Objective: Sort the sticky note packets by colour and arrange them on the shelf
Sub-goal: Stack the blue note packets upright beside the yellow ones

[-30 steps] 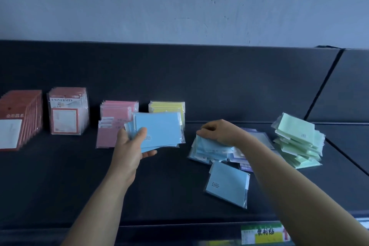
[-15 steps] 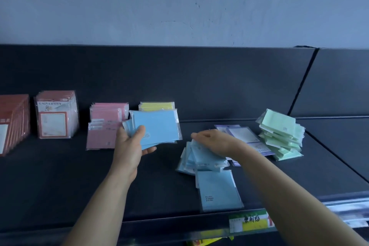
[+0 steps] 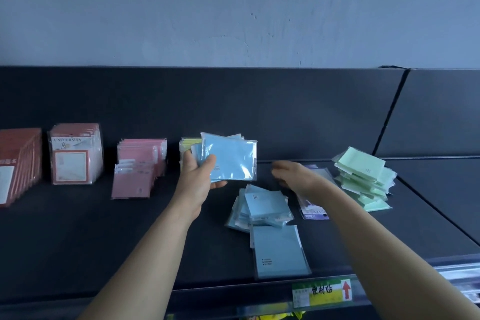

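The left hand (image 3: 200, 176) grips one blue bundle (image 3: 231, 158) of sticky note packets, thumb across the front and fingers curled behind. It is held up above the middle of the shelf (image 3: 78, 241), and the packets in it are too fanned to count. The right hand (image 3: 293, 174), blurred, hovers just right of it with fingers stretched out, holding nothing. Below lie one loose blue pile (image 3: 262, 208) and one single blue packet (image 3: 279, 252) touching it, close to the shelf's front edge. Further right sit a few purple packets (image 3: 313, 213), partly under the right arm, and one green heap (image 3: 363, 179). Toward the back edge stand one yellow stack (image 3: 188, 144), one pink group (image 3: 140, 163) in two rows, one red stack (image 3: 74, 156) marked UNIVERSITY and one darker red stack (image 3: 18, 166) at the left end. The shelf is black, with one price label (image 3: 322, 291) on its front rail. A grey-blue wall (image 3: 233, 8) rises above it.
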`<state>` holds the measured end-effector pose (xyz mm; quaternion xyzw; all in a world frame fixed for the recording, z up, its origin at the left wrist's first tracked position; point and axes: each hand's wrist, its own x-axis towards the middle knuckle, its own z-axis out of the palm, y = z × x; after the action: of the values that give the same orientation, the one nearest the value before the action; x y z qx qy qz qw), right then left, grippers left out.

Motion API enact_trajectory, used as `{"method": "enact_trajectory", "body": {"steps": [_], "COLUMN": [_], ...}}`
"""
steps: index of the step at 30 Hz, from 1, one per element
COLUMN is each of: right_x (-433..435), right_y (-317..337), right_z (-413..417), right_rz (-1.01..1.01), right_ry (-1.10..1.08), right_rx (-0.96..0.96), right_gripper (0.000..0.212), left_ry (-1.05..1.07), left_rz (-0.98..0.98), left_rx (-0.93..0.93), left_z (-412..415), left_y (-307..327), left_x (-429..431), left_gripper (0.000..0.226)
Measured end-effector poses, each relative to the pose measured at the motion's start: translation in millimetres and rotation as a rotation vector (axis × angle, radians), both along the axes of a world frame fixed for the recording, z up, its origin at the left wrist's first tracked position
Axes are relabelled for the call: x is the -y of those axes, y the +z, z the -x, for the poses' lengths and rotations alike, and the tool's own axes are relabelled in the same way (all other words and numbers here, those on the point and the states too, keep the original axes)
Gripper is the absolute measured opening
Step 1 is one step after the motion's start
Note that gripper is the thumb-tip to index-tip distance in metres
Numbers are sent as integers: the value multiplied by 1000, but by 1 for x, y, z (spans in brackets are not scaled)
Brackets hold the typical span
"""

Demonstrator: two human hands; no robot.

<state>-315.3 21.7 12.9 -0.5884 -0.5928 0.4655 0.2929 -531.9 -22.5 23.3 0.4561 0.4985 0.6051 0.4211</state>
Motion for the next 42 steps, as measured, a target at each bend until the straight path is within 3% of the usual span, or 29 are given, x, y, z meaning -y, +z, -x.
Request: {"method": "enact_trajectory", "body": {"steps": [2, 4, 7, 10, 12, 18, 22, 28, 34, 42], "right_x": [-3, -4, -18, -32, -39, -60, -69, -83, -87, -83], "right_y": [4, 9, 9, 4, 2, -9, -15, -14, -19, -18], "right_z": [-1, 1, 1, -5, -6, -6, -10, -6, -5, -5], "right_rz": [-67, -108, -193, -253, -272, -242, -189, -152, -97, -148], "right_ry": [51, 143, 50, -80, -108, -123, -116, -178, -189, -177], "right_rx": [-254, -361, -288, -173, -124, 66, 99, 153, 113, 135], "right_gripper": [36, 30, 24, 28, 33, 45, 54, 29, 35, 28], "left_ry": [-68, -143, -241, -268, -269, -242, -184, -108, -59, -85], "left_rz": [-6, 4, 28, 107, 165, 277, 264, 249, 221, 208], "left_rx": [-3, -13, -101, -329, -404, -631, -674, -709, -642, -632], "left_z": [-10, -20, -27, -28, -30, -42, -46, -49, -51, -53], "left_y": [2, 1, -5, -9, -9, -17, -25, -33, -35, -33], "left_x": [-5, -14, -30, -49, -61, -87, -94, -100, -101, -95], "left_gripper": [19, 14, 18, 52, 61, 46, 33, 25, 18, 19]}}
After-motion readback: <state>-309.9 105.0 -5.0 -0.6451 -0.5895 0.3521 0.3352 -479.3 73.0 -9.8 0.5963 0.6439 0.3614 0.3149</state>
